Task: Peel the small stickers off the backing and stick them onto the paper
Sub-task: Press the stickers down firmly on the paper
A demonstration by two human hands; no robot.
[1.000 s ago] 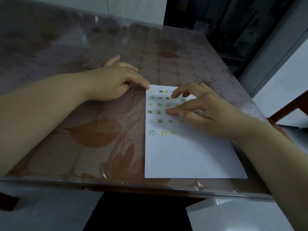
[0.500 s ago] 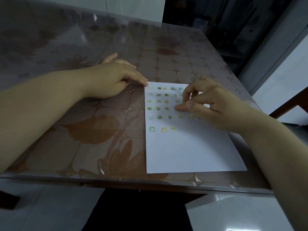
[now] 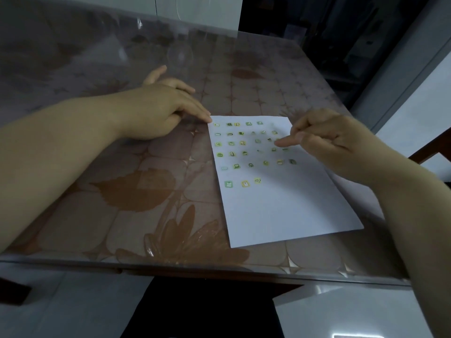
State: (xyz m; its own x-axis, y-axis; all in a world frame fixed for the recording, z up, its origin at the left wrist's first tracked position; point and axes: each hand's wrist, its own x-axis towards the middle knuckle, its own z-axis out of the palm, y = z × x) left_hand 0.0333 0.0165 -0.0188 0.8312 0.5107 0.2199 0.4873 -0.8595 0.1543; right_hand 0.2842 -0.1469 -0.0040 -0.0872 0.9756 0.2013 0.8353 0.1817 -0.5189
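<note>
my left hand (image 3: 156,111) lies flat, pinning the paper (image 3: 280,203) corner. i'd press my right hand (image 3: 324,140) forefinger squarely among the stickers (image 3: 244,183). whether it pinches one, i cannot tell.

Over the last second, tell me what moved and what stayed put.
The right hand drew back from the middle of the stickers toward the right edge of the paper, uncovering the rows it had hidden. One outstretched finger now points at the right-hand stickers. Whether it holds anything cannot be told. The left hand stayed with its fingertips at the far left corner of the paper. The paper and stickers kept their places.
</note>
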